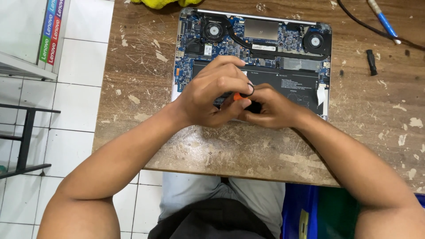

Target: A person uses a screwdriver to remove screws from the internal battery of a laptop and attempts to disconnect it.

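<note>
one opened silver laptop with its bottom cover off point(186, 66) lies on a worn, paint-flecked brown wooden table point(363, 124), showing a blue circuit board, a long black battery point(292, 82) and two round black cooling fans, one at the upper left point(214, 31) and one at the upper right point(315, 41).

both hands meet over the front edge of the laptop, on the battery's near side. the left hand point(210, 93) is curled closed, fingers folded around a small tool with an orange and black handle point(238, 96), of which only a bit of orange and a thin black ring show between the fingers. the right hand point(274, 108) is also closed, pressed against the left, its fingertips pinching the same tool's dark lower part; the tip is hidden.

on the table at the far right lie one short black bit or cap point(371, 62), one blue-and-white pen-like stick point(384, 21) and one dark cable point(358, 22). one yellow cloth point(164, 3) pokes in at the top edge.
</note>
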